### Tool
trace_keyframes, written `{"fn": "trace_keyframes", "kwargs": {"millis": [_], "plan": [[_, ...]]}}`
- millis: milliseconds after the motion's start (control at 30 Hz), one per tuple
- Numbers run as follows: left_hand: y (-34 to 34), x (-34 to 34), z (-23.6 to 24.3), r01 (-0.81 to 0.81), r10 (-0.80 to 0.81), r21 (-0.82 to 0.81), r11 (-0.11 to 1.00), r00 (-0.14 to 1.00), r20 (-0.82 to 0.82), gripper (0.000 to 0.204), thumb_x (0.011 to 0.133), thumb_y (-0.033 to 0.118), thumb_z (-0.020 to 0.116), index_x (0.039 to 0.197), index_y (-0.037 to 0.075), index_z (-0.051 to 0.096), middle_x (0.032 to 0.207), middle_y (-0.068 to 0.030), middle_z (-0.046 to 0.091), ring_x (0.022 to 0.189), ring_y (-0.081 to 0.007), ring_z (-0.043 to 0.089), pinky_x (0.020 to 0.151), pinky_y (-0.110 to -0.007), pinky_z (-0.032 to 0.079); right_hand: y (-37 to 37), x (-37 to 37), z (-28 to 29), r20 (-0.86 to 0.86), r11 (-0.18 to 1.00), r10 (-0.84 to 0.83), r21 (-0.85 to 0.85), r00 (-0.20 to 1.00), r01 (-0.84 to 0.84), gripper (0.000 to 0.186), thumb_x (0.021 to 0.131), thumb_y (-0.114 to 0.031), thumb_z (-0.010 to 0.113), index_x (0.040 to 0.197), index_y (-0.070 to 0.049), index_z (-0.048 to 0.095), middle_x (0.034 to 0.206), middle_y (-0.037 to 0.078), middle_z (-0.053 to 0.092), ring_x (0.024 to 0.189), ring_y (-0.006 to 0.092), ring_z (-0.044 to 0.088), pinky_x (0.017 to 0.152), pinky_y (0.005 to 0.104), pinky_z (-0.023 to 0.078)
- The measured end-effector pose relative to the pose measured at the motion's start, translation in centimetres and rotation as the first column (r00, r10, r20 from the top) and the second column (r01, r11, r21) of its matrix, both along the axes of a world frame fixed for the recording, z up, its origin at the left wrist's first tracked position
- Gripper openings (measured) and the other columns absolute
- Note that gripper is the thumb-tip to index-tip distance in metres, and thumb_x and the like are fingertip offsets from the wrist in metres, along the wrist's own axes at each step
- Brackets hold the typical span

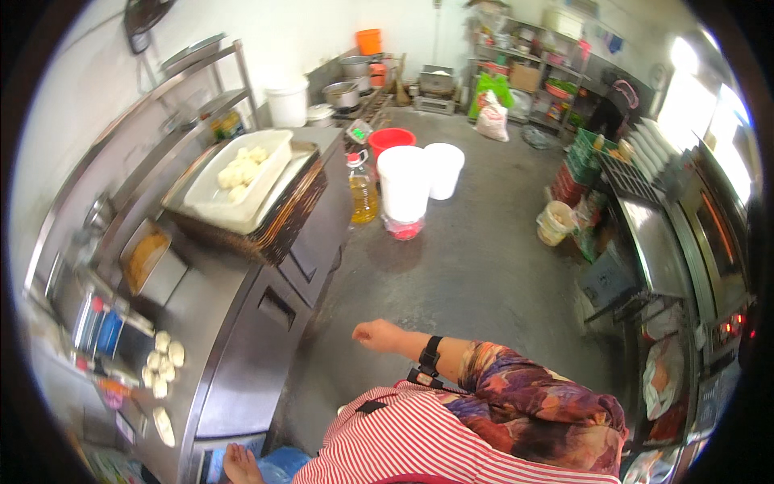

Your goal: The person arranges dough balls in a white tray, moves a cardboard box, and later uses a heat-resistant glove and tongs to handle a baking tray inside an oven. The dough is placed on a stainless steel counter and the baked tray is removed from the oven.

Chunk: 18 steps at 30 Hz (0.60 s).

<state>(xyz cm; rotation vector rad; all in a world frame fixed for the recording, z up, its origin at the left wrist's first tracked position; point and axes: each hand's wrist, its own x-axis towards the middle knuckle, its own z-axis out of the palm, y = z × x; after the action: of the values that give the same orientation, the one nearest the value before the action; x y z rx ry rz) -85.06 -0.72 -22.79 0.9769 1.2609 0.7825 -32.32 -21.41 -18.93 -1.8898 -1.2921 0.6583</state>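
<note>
My right hand [377, 335] reaches out over the grey floor, fingers loosely bent with nothing in them. A black band [430, 352] circles that forearm. Low in the picture, my left hand [242, 464] is beside the steel counter's front. Its fingers are slightly bent and no held thing shows; part of it is cut off by the lower edge. On the steel counter [211, 294] to the left lie several pale dough pieces [161, 365], close to a dough roller machine [101, 327]. Further along is a white tub [270, 165] with pale dough lumps [242, 172].
Ahead on the floor stand white buckets [403, 181], a red bucket [392, 139] and an oil bottle [363, 189]. A metal pan [153, 262] with brown filling sits on the counter. Along the right are an oven [713, 222] and a steel table [649, 234]. Someone bends [617, 105] at the back right.
</note>
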Motion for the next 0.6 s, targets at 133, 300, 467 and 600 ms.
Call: {"fn": "trace_keyframes", "kwargs": {"millis": [133, 300, 467, 600], "plan": [[1.6, 5.4, 2.3, 0.289, -0.174, 0.200, 0.936, 0.874, -0.453, 0.021, 0.093, 0.017, 0.049, 0.104, 0.002, 0.060, 0.103, -0.0101, 0.060, 0.090, -0.0266, 0.057, 0.076, -0.037, 0.052, 0.7, 1.9, -0.6, -0.006, 0.998, -0.059, -0.006, 0.998, 0.059, 0.021, 0.083, -0.012, 0.054, 0.102, -0.007, 0.063, 0.093, 0.015, 0.068, 0.088, 0.0337, 0.064, 0.077, 0.0410, 0.050], [7.9, 10.9, 3.0, 0.046, -0.043, -0.012, 0.999, 0.980, 0.194, 0.029, 0.089, 0.026, 0.054, 0.109, 0.006, 0.057, 0.108, -0.0070, 0.056, 0.101, -0.0217, 0.052, 0.084, -0.038, 0.043, 4.3, 3.7, -0.1, -0.051, 0.989, -0.146, -0.014, 0.988, 0.146, 0.022, 0.082, -0.011, 0.054, 0.101, -0.007, 0.064, 0.094, 0.015, 0.068, 0.088, 0.0332, 0.065, 0.078, 0.0407, 0.051], [15.7, 12.6, 2.0, -0.028, 0.079, -0.152, 0.988, 0.936, 0.342, 0.034, 0.086, 0.028, 0.058, 0.114, 0.008, 0.056, 0.116, -0.0032, 0.056, 0.114, -0.0187, 0.047, 0.097, -0.038, 0.034, 10.8, 5.0, 1.7, -0.023, 0.986, -0.167, -0.027, 0.986, 0.166, 0.024, 0.082, -0.011, 0.055, 0.103, -0.008, 0.065, 0.093, 0.015, 0.068, 0.086, 0.0321, 0.065, 0.078, 0.0400, 0.051], [20.4, 13.8, 3.0, 0.010, 0.091, -0.215, 0.977, 0.886, 0.456, 0.023, 0.083, 0.022, 0.061, 0.103, 0.009, 0.059, 0.105, -0.0014, 0.059, 0.107, -0.0180, 0.051, 0.095, -0.038, 0.037, 16.5, 5.3, 3.1, 0.027, 0.989, -0.149, 0.015, 0.988, 0.149, 0.022, 0.083, -0.012, 0.056, 0.103, -0.008, 0.065, 0.095, 0.013, 0.069, 0.088, 0.0288, 0.066, 0.078, 0.0376, 0.052]]}}
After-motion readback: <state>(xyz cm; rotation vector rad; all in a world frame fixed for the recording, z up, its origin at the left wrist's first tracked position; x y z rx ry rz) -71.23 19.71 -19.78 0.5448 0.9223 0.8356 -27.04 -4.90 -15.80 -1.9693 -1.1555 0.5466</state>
